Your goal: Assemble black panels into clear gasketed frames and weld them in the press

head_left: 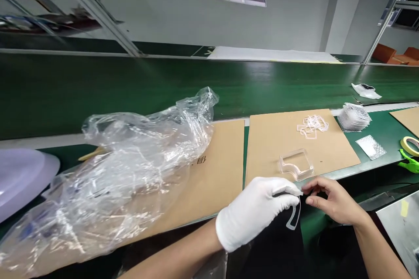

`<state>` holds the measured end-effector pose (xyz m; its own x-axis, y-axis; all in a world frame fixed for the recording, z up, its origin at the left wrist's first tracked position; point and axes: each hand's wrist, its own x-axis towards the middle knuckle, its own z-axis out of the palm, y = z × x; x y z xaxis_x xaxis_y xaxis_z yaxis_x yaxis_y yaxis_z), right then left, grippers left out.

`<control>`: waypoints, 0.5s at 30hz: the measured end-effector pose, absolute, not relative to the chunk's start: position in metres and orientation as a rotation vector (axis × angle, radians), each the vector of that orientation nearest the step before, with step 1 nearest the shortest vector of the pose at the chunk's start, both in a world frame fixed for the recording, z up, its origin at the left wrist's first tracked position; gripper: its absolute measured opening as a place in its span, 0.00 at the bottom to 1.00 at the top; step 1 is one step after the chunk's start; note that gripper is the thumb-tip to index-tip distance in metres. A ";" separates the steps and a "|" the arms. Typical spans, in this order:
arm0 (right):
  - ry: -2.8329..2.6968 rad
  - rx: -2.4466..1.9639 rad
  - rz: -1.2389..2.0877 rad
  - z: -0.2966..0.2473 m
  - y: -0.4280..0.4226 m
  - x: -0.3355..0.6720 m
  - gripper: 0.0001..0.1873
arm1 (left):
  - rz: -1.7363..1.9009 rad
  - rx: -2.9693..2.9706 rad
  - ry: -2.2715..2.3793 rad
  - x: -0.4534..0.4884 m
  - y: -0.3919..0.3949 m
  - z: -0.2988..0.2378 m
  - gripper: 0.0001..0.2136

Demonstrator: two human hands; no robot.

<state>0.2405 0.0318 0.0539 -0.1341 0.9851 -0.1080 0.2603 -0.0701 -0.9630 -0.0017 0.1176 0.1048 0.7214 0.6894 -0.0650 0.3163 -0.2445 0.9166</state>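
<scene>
My left hand (258, 209), in a white glove, pinches a thin, curved, translucent strip (293, 218) that dangles below its fingertips. Bare and slightly curled, my right hand (330, 198) is close against the left fingertips, its thumb apart from its fingers. Whether it touches the strip I cannot tell. Just beyond both hands, a clear plastic frame (296, 165) with a curved notch lies at the front of a cardboard sheet (268, 139). Farther back on that sheet is a tangled pile of thin white outline strips (313, 126).
A large crumpled clear plastic bag (140, 161) covers much of another cardboard sheet (225, 157) at left. Beside it is a pale lilac rounded object (26, 178). On the right are stacked bubble-wrap pouches (353, 117), one flat pouch (371, 146), yellow tape (410, 146) and green-handled scissors (409, 163).
</scene>
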 end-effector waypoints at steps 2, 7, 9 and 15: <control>-1.419 -1.420 1.273 0.053 0.036 0.245 0.12 | 0.435 1.751 0.844 0.000 0.122 0.103 0.08; -1.349 -1.408 1.235 0.059 0.043 0.259 0.15 | 0.418 1.701 0.922 0.007 0.132 0.092 0.08; -1.448 -1.392 1.205 0.062 0.047 0.260 0.24 | 0.402 1.735 0.860 0.009 0.136 0.092 0.08; -1.455 -1.525 0.985 0.045 0.061 0.257 0.13 | 0.376 1.693 0.816 0.004 0.141 0.102 0.07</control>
